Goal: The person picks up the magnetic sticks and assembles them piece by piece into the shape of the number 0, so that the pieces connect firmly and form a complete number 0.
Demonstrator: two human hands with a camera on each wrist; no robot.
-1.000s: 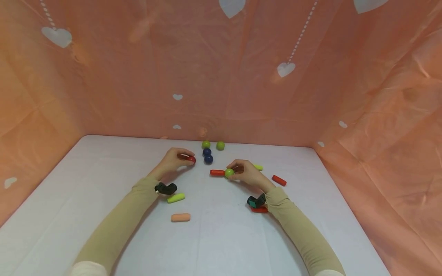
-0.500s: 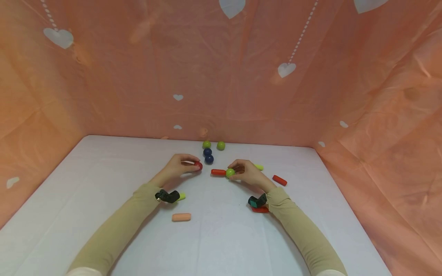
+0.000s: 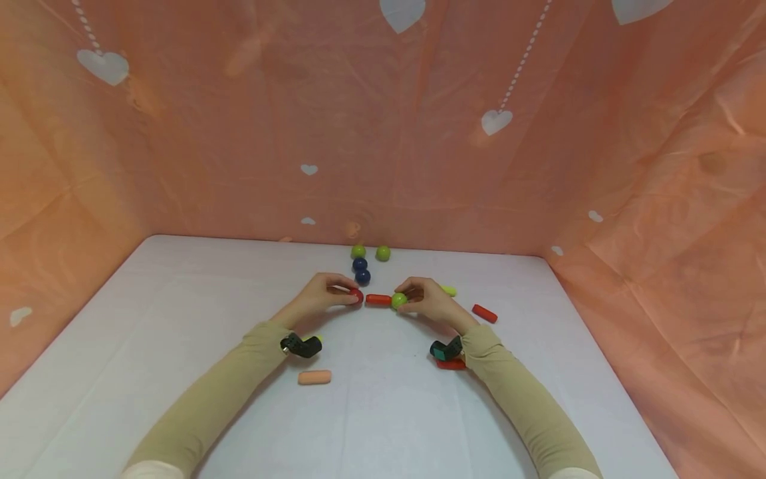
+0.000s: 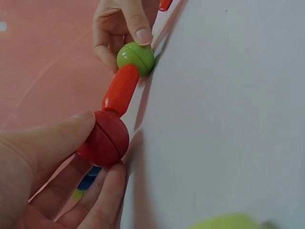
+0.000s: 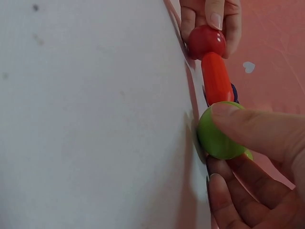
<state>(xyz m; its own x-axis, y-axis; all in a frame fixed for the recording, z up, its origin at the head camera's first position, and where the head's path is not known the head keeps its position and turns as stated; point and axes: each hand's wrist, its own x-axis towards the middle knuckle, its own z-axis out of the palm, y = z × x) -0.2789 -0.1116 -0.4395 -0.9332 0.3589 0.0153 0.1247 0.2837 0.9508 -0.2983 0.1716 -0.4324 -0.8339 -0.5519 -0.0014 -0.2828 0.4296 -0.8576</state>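
My left hand (image 3: pixel 326 293) pinches a red ball (image 4: pixel 106 139) between thumb and fingers. My right hand (image 3: pixel 427 299) pinches a green ball (image 5: pixel 219 133) with a seam round it. Between the two balls lies an orange-red rod (image 3: pixel 378 300), in line with both. One end of the rod meets the green ball; its other end is right at the red ball in the left wrist view. Just behind the left hand, two dark blue balls (image 3: pixel 362 277) sit close together on the white table.
Two more green balls (image 3: pixel 383 253) stand near the table's back edge. A peach rod (image 3: pixel 314 377) lies at front left, and a yellow-green rod is partly hidden under the left wrist. On the right are red rods (image 3: pixel 485 313) and a yellow-green rod (image 3: pixel 449 291). The white table (image 3: pixel 383 426) meets an orange curtain behind.
My left hand has carried the red ball right and towards me, up to the free end of the orange-red rod. The right hand stays in place with the green ball.
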